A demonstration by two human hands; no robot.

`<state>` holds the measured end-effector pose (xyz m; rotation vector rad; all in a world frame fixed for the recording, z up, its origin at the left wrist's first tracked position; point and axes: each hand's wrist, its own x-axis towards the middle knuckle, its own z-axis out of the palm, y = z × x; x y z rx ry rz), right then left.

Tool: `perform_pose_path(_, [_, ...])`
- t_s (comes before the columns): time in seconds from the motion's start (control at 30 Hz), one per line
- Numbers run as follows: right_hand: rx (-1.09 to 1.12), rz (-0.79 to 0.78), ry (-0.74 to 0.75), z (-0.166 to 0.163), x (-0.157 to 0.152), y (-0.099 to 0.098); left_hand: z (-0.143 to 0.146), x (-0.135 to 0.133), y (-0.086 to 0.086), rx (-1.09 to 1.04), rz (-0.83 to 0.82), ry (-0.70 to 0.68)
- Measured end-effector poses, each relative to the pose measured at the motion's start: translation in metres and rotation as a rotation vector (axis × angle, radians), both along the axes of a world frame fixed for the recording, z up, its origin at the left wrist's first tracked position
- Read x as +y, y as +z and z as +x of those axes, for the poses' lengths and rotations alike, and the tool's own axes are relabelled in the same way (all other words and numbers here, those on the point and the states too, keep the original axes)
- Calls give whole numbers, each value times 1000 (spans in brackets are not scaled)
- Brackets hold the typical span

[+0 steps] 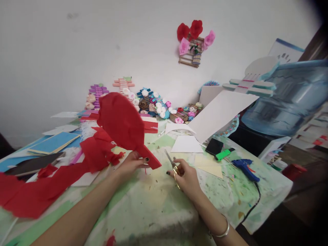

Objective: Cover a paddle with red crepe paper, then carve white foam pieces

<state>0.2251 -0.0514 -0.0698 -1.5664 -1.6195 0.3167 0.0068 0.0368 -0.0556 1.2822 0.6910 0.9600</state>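
My left hand [133,161] is closed on the handle of a red fan-shaped piece [121,119], a rounded head wrapped in red material with a short flat handle. The piece is held up above the table, its head tilted to the upper left. In my right hand [186,174] is a pair of scissors [176,171] with gold-coloured handles, the blades pointing up and away, apart from the red piece. A long strip of red crepe paper or cloth [56,184] lies crumpled to the left of my left hand.
A blue glue gun [244,169] with a black cord lies at the right, near a green object [222,154] and a black box [214,146]. White card [187,145] lies mid-table. Blue boards [55,143] sit at left, flower crafts [159,106] along the wall, and a large water bottle [287,99] at right.
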Motion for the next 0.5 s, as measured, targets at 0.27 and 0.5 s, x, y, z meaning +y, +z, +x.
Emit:
perform_pose_path(0.27, [-168,134,-134,15,12,-15,-2,7,8,120,81,238])
perform_pose_path(0.5, [-82,188,-7,12,10,-12,1,2,7,223,240,374])
